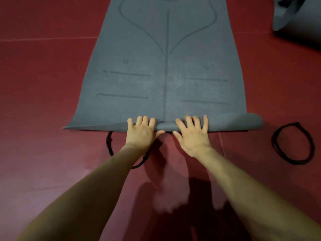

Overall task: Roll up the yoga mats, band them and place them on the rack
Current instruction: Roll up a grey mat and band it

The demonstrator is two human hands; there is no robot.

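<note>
Head view shows my forearms reaching forward over the red floor [43, 101], a black band [109, 145] partly under my left wrist and another band [293, 143] off to the right. My left hand [141, 132] and right hand [192, 135] press the grey yoga mat [165, 75] at its near curled edge, fingers straight and spread. I judge even pressure will keep the roll tight and square. Another mat [298, 18] lies far right.

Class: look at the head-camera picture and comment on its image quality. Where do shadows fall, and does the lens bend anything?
Head view: dim, soft light; dark arm shadows on the red floor below the left hand and right hand; wide-angle distortion flares the grey mat edges outward; slight overall softness.
</note>
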